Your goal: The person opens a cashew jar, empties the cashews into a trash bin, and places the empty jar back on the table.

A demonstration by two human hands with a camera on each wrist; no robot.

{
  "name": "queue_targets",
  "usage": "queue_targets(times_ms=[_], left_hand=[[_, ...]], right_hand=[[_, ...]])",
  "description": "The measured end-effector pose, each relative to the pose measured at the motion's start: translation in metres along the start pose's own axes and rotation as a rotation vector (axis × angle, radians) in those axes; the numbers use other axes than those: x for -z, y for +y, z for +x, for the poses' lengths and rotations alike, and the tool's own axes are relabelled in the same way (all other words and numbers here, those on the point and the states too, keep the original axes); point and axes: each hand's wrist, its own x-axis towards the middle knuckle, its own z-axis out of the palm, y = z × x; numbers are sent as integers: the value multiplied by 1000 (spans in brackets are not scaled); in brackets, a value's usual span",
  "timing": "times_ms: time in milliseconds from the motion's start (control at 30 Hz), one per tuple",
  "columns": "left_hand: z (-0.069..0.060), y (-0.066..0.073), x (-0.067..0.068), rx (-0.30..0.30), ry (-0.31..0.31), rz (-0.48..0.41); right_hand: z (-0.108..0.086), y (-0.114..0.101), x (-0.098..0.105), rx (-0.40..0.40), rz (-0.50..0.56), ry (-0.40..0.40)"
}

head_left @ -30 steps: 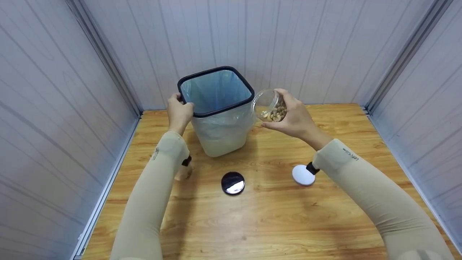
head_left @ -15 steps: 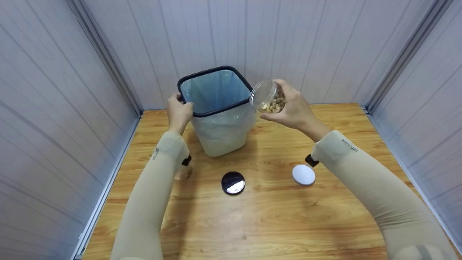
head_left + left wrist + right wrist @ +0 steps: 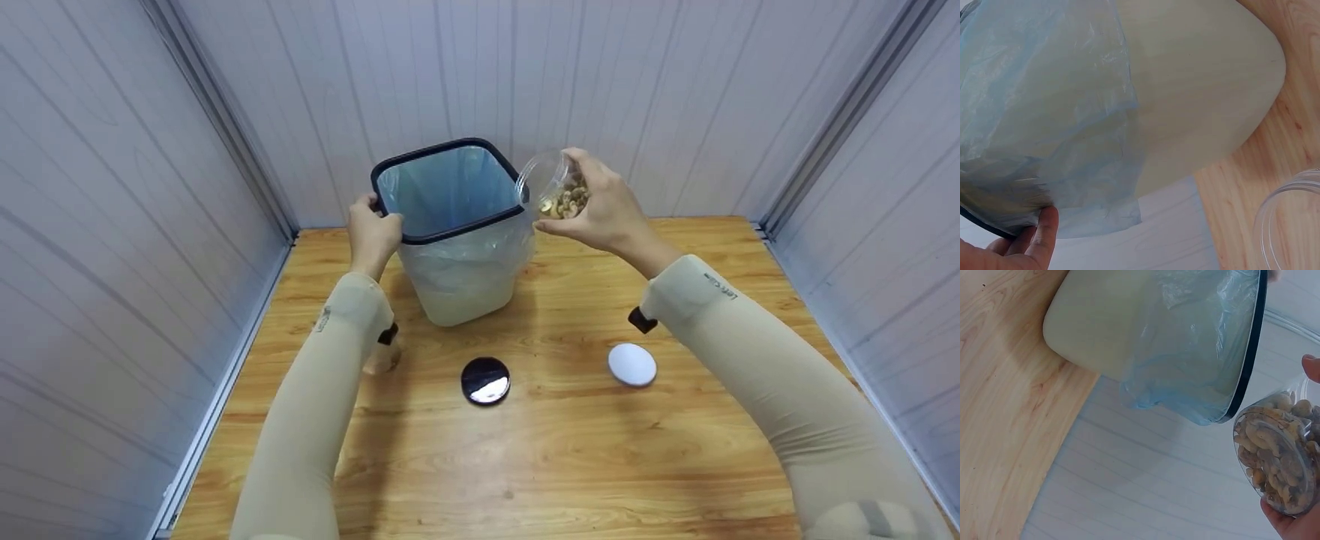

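A trash bin (image 3: 476, 292) stands near the back wall, lined with a bluish plastic bag (image 3: 442, 187) under a black rim (image 3: 465, 229). My left hand (image 3: 373, 236) grips the rim at its left corner; in the left wrist view its fingers (image 3: 1044, 239) lie against the bag's edge. My right hand (image 3: 604, 206) holds a clear plastic jar (image 3: 536, 176) on its side, thumb below and fingers above. The jar's mouth points left and overlaps the bin's right rim in the head view. Nuts (image 3: 1275, 461), cashews among them, lie inside the jar.
A glossy black round lid (image 3: 484, 381) lies mid-table, and a white round lid (image 3: 632, 364) lies to the right. Another clear jar (image 3: 1275, 225) stands under my left forearm, partly hidden in the head view. Pale panel walls (image 3: 637, 97) enclose the wooden table.
My right hand has raised the jar and brought it slightly left, from beside the bin to its right rim. The left hand and bin have stayed in place.
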Motion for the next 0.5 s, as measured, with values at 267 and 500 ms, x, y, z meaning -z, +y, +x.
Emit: queue_targets(times_ms=[267,500], left_hand=[[0,4,-2,-25,-5,1],[1,2,-5,-28,-10,-3]], right_hand=[[8,-2,2,-15,-37,-5],[15,-5,3,-44,-74,-30]])
